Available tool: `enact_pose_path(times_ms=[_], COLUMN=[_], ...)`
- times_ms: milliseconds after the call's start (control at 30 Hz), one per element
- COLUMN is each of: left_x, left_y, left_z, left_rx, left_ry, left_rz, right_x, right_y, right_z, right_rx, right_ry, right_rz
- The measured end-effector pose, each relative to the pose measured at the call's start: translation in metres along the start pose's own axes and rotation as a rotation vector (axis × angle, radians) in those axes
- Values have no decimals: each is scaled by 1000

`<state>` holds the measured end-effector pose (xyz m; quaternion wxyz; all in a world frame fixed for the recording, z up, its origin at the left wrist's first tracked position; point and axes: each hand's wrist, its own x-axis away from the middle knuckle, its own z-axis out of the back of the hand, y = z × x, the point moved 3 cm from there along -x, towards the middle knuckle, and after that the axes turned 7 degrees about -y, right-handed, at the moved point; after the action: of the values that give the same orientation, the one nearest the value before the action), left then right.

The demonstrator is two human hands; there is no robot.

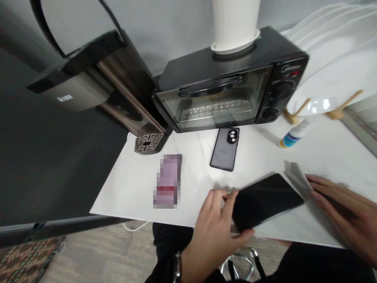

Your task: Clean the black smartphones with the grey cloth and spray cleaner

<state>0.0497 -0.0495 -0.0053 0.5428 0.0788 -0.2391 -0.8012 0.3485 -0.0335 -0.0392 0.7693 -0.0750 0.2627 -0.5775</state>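
A black phone (265, 201) lies tilted on the white table near its front edge. My left hand (216, 224) grips the phone's left end, thumb on the near side and fingers on the far side. At the right, my right hand (344, 212) touches a thin whitish sheet (297, 179) beside the phone's right end; its fingers are held together, and the sheet partly runs beneath them. A clear phone case (225, 149) with a black rim lies behind the phone. Farther left is a pinkish-purple, pixelated flat object (168, 181).
A black toaster oven (218, 98) with a white pot (235, 23) on top stands at the back. A tall dispenser (126, 90) is at the left. A small bottle (294, 134) and white plates (332, 67) in a wooden rack are at the right.
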Motion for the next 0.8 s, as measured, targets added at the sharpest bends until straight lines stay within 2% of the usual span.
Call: enact_pose_path(times_ms=[133, 267, 433, 533, 667, 800], left_x=[12, 15, 1, -17, -48, -71], left_y=[-1, 0, -10, -18, -29, -31], left_z=[9, 13, 27, 45, 70, 75], left_rx=[-8, -144, -332, -390, -392, -442], left_ry=[60, 71, 144, 272, 452, 401], left_rz=[-39, -100, -55, -38, 129, 361], right_x=[-8, -15, -13, -14, -17, -13], right_y=[-1, -10, -8, -8, -10, -11], right_z=[-5, -11, -13, -15, -16, -9], right_rx=[-44, -66, -77, -82, -120, -120], right_ry=[-16, 13, 9, 3, 26, 59], right_rz=[-8, -25, -4, 7, 10, 13])
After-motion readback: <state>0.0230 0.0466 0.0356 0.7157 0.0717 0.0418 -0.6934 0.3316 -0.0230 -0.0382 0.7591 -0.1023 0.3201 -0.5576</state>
